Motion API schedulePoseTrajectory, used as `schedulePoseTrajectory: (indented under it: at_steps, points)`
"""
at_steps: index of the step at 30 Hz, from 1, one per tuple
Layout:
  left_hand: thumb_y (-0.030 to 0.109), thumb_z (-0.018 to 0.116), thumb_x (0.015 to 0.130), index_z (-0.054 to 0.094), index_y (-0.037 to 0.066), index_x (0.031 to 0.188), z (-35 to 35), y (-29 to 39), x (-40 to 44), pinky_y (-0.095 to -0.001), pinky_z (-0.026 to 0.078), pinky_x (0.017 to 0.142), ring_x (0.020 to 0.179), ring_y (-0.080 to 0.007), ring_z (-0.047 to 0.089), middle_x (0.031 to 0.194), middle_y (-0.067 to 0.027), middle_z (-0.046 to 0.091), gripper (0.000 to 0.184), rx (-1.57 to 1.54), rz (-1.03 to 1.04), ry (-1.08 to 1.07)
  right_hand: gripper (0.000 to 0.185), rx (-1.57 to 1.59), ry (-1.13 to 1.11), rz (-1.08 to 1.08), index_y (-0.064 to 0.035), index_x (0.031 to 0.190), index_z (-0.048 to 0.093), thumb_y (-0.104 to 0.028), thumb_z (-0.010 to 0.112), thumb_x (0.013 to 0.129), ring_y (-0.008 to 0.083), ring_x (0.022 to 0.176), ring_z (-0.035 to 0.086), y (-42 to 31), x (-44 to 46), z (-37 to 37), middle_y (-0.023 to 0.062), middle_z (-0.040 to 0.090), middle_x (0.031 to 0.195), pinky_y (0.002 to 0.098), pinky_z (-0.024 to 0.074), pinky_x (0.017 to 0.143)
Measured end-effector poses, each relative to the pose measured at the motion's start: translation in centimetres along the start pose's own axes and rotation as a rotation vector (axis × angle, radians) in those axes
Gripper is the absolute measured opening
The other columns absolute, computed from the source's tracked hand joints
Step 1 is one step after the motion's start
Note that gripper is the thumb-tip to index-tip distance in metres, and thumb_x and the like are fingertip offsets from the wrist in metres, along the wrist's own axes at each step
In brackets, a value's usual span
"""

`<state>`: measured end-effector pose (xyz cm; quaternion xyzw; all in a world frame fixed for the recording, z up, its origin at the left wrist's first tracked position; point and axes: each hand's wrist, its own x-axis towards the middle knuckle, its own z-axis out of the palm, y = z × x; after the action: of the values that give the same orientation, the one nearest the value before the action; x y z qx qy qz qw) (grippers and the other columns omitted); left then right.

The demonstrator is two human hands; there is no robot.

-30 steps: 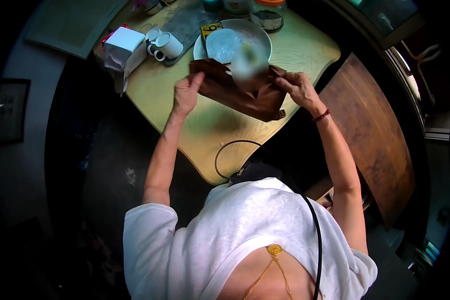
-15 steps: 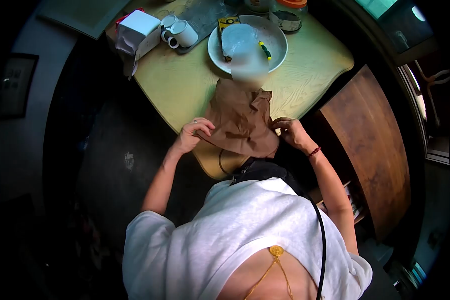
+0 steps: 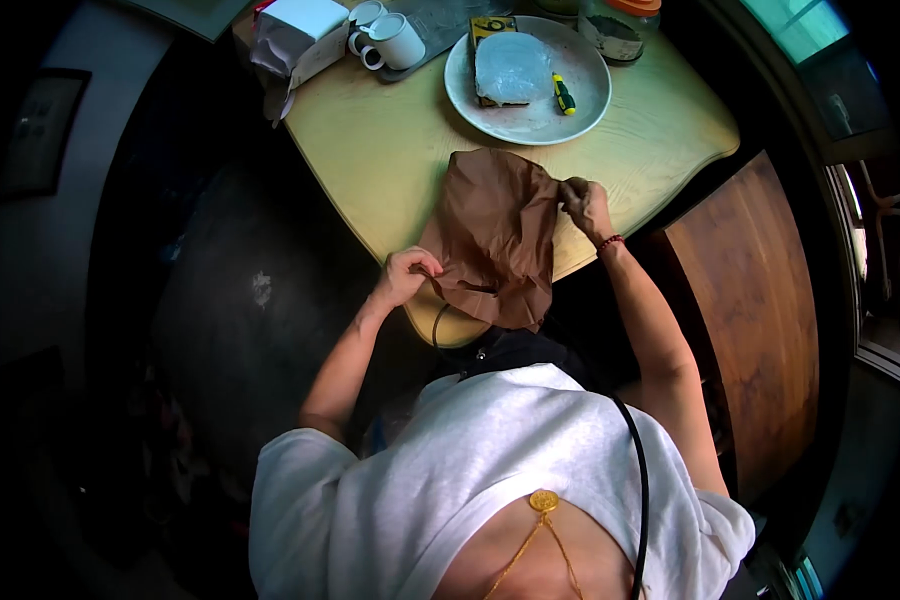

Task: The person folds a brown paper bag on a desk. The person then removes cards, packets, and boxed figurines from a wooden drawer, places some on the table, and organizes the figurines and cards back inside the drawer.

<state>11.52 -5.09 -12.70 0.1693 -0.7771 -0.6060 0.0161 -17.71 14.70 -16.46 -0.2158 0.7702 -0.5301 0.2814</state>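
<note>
A crumpled brown paper bag (image 3: 495, 225) lies over the near corner of the wooden table (image 3: 365, 170), its lower end sticking out past the edge. My left hand (image 3: 408, 277) pinches its lower left corner. Higher up, on the bag's right side, my right hand (image 3: 585, 207) grips the edge with curled fingers. Beyond the bag stands a large white plate (image 3: 515, 127). On the plate are a plastic-wrapped pale block (image 3: 512, 68), a yellow and black box (image 3: 490, 30) partly under it, and a yellow and black cutter (image 3: 564, 94).
White mugs (image 3: 394, 42) stand on a tray at the back left, beside a white box (image 3: 295, 30). A jar with an orange lid (image 3: 620, 30) is at the back right. To the right is a brown wooden surface (image 3: 755, 320). A black cable (image 3: 642, 480) runs down my shirt.
My right hand has moved up along the bag's right side, and the bag has turned and spread more upright. My left hand still pinches its lower left corner. The view has shifted slightly.
</note>
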Motion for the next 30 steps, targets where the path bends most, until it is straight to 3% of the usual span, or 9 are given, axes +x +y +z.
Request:
schedulePoseTrajectory:
  at_steps: [4,6,8,11,14,18,24,28,30]
  points:
    - [-0.021,0.039,0.058,0.053,-0.002,0.067,0.4,-1.0,-0.2,-0.0259,0.047,0.071,0.080,-0.0188,0.060,0.082,-0.0104,0.064,0.025,-0.053,0.035,0.125,0.022,-0.354,0.251,-0.058,0.0073,0.071,0.061,-0.011,0.054,0.081,0.0338,0.056,0.058,3.0,1.9,-1.5,0.0153,0.060,0.058,0.0365,0.0463,0.056]
    - [-0.019,0.040,0.057,0.053,-0.002,0.068,1.7,-1.7,0.1,-0.0270,0.047,0.073,0.085,-0.0194,0.060,0.084,-0.0108,0.064,0.024,-0.041,0.048,0.053,0.018,-0.462,0.221,0.001,0.0056,0.079,0.061,-0.011,0.054,0.079,0.0393,0.071,0.057,2.5,1.3,-1.3,0.0177,0.063,0.075,0.0388,0.0469,0.065]
    - [-0.011,0.040,0.056,0.060,0.001,0.082,2.5,-0.6,0.5,-0.0352,0.042,0.086,0.102,-0.0258,0.054,0.101,-0.0120,0.062,0.035,0.151,0.050,-0.220,0.023,-0.536,0.551,-0.218,0.0028,0.098,0.057,-0.010,0.054,0.079,0.0368,0.088,0.055,1.4,0.8,-1.1,0.0206,0.058,0.099,0.0395,0.0443,0.077]
    - [-0.010,0.040,0.057,0.061,0.004,0.094,2.3,2.9,1.8,-0.0386,0.035,0.093,0.110,-0.0284,0.048,0.112,-0.0113,0.057,0.044,0.427,0.184,-0.256,0.042,-0.646,0.363,-0.622,0.0008,0.115,0.047,-0.002,0.051,0.074,0.0371,0.107,0.045,-1.8,-0.8,0.4,0.0204,0.047,0.116,0.0413,0.0376,0.091]
    - [-0.005,0.047,0.068,0.058,0.007,0.105,2.8,4.4,6.9,-0.0422,0.031,0.096,0.118,-0.0305,0.040,0.126,-0.0116,0.047,0.040,0.648,0.480,-0.068,0.047,-0.874,-0.049,-0.776,-0.0045,0.124,0.043,-0.017,0.050,0.080,0.0315,0.123,0.034,-1.1,-1.8,3.4,0.0141,0.040,0.131,0.0467,0.0260,0.101]
    - [0.023,0.049,0.085,0.032,0.015,0.135,4.7,0.3,13.6,-0.0571,0.017,0.101,0.133,-0.0260,0.020,0.144,-0.0081,0.020,0.053,1.060,0.338,-0.056,0.061,-1.047,-0.101,-0.591,-0.0098,0.134,0.032,-0.038,0.051,0.083,0.0298,0.129,0.025,-0.8,-1.6,3.9,0.0132,0.030,0.139,0.0529,0.0223,0.100]
    - [0.040,0.046,0.087,0.023,0.016,0.139,2.8,-1.9,15.3,-0.0615,0.013,0.101,0.135,-0.0229,0.013,0.147,-0.0062,0.013,0.062,1.114,0.247,-0.140,0.070,-1.153,0.001,-0.275,-0.0119,0.137,0.026,-0.051,0.047,0.083,0.0284,0.131,0.021,1.3,-0.8,-0.9,0.0102,0.022,0.143,0.0604,0.0194,0.099]
    - [0.010,0.052,0.078,0.025,0.013,0.138,0.0,-1.4,11.3,-0.0579,0.016,0.102,0.134,-0.0258,0.018,0.146,-0.0085,0.018,0.066,1.092,0.360,-0.208,0.062,-1.080,0.063,-0.278,-0.0080,0.137,0.025,-0.023,0.050,0.082,0.0278,0.132,0.022,1.0,-4.9,-3.3,0.0126,0.023,0.143,0.0544,0.0195,0.103]
    - [-0.002,0.050,0.066,0.030,0.012,0.135,-0.6,-1.0,7.8,-0.0563,0.019,0.102,0.132,-0.0273,0.022,0.144,-0.0092,0.021,0.073,1.050,0.444,-0.253,0.062,-1.137,-0.277,-0.567,-0.0083,0.137,0.025,-0.016,0.048,0.080,0.0262,0.132,0.023,1.6,-8.6,-4.3,0.0113,0.024,0.143,0.0493,0.0198,0.105]
